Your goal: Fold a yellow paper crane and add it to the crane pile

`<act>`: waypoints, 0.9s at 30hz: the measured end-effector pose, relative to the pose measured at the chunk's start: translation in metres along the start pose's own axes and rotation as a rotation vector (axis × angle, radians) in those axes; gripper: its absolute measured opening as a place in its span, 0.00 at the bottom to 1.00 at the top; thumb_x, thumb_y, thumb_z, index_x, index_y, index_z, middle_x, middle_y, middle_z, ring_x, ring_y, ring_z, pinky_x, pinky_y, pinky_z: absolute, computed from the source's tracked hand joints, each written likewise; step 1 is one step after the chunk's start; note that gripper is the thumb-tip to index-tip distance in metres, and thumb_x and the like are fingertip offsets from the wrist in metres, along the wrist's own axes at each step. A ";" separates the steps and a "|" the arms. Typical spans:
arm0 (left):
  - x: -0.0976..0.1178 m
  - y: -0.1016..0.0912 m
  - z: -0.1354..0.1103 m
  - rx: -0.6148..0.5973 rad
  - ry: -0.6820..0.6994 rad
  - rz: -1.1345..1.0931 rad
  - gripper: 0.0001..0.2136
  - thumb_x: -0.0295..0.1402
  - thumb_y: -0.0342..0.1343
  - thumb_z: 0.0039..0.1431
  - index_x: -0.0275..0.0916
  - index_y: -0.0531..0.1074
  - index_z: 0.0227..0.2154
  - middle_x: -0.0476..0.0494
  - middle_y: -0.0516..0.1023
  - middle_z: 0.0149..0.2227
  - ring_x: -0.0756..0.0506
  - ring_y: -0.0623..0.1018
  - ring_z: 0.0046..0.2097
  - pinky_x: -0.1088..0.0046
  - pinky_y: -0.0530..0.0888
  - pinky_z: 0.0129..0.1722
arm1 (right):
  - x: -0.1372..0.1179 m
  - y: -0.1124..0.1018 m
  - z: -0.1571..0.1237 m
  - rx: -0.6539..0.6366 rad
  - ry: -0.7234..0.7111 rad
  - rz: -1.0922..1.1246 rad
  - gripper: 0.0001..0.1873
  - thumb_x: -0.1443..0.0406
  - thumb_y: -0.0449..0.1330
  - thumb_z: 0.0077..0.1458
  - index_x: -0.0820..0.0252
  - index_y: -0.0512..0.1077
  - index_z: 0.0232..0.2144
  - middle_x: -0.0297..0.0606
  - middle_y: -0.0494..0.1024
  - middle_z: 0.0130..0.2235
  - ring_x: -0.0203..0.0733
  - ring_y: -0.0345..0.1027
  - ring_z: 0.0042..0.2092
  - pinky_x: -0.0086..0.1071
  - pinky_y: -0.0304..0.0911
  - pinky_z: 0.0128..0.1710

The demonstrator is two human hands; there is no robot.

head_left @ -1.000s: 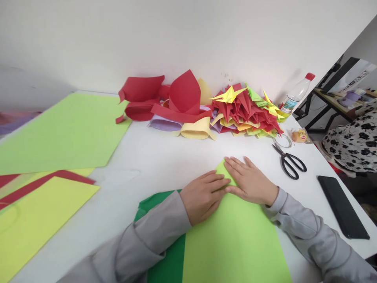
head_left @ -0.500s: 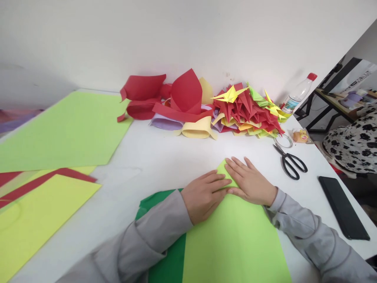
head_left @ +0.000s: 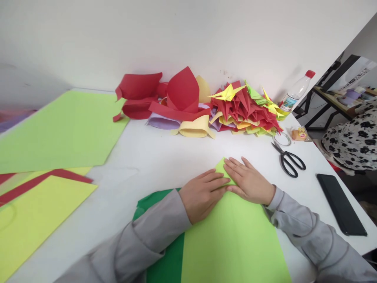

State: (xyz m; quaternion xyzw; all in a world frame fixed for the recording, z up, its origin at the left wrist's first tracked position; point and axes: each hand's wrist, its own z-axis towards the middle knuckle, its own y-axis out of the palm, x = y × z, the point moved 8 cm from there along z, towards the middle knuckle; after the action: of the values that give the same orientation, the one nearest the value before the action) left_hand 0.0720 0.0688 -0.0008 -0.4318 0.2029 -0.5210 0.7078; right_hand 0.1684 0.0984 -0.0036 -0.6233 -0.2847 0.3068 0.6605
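A light green sheet of paper (head_left: 235,239) lies in front of me, its far end narrowing to a point between my hands. My left hand (head_left: 203,194) rests flat on it near that tip, fingers stretched to the right. From the other side my right hand (head_left: 250,181) presses on the tip, its fingers extended and the thumb close to my left fingertips. Neither hand grips anything. Under the light green sheet, to its left, a dark green sheet (head_left: 166,263) shows, partly covered by my left sleeve.
Scissors (head_left: 288,159), a tape roll (head_left: 282,138), a wrapped snack (head_left: 299,134) and a black phone (head_left: 341,204) lie right. Folded paper stars (head_left: 247,104), red paper shapes (head_left: 184,92) and a bottle (head_left: 296,94) stand along the wall. Large green (head_left: 64,129) and yellow sheets (head_left: 44,220) lie left. Another person's patterned clothing (head_left: 353,137) shows at right.
The whole view has shifted slightly, so things appear a little further left. Both hands stay flat in the same place on the paper's tip.
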 end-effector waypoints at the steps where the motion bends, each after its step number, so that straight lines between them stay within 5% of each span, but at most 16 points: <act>1: 0.000 0.001 0.000 -0.003 -0.003 -0.002 0.14 0.25 0.45 0.61 0.36 0.73 0.44 0.39 0.78 0.47 0.41 0.71 0.52 0.56 0.68 0.55 | 0.000 0.000 0.000 -0.002 -0.001 0.001 0.31 0.54 0.45 0.65 0.70 0.56 0.62 0.53 0.54 0.65 0.53 0.47 0.66 0.56 0.48 0.62; 7: -0.003 0.001 -0.003 -0.068 -0.044 -0.034 0.15 0.28 0.45 0.63 0.35 0.72 0.49 0.37 0.77 0.50 0.41 0.71 0.54 0.55 0.67 0.57 | 0.001 0.001 0.000 -0.010 0.011 0.016 0.29 0.56 0.45 0.66 0.69 0.56 0.62 0.52 0.54 0.65 0.51 0.47 0.66 0.55 0.47 0.63; 15: -0.004 0.001 -0.007 0.044 0.033 -0.037 0.15 0.27 0.45 0.63 0.34 0.70 0.51 0.37 0.79 0.47 0.41 0.73 0.52 0.55 0.70 0.55 | 0.001 0.000 0.000 0.005 0.021 0.045 0.26 0.61 0.45 0.66 0.69 0.56 0.62 0.52 0.54 0.66 0.50 0.47 0.66 0.55 0.47 0.63; 27: -0.006 0.001 -0.010 0.036 0.022 -0.039 0.13 0.27 0.46 0.64 0.35 0.71 0.48 0.39 0.79 0.47 0.41 0.74 0.53 0.56 0.69 0.55 | 0.001 0.001 0.000 -0.009 0.019 0.025 0.26 0.61 0.43 0.66 0.69 0.55 0.62 0.50 0.53 0.66 0.51 0.47 0.66 0.55 0.46 0.63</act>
State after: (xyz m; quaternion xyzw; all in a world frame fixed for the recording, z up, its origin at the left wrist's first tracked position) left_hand 0.0631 0.0707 -0.0078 -0.4170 0.1930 -0.5429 0.7029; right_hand 0.1691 0.0987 -0.0049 -0.6327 -0.2720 0.3078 0.6565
